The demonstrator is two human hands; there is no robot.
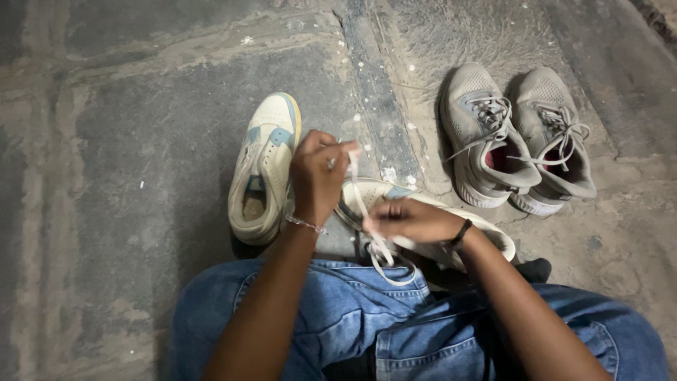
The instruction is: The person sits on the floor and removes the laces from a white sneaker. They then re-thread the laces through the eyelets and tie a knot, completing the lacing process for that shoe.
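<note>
Seemingly mid-lacing: left hand [319, 178] fisted, pulling white flat shoelace [360, 204] upward; right hand [409, 220] pinching same lace low, pressed against cream-and-blue leather sneaker [486, 236] resting on denim-clad lap [338, 310]. Risk: lace slipping from pinch, or fraying through eyelets. Matching sneaker [262, 173] just beside left hand; grey mesh running pair [515, 137] beyond right hand, unobstructing.
</note>
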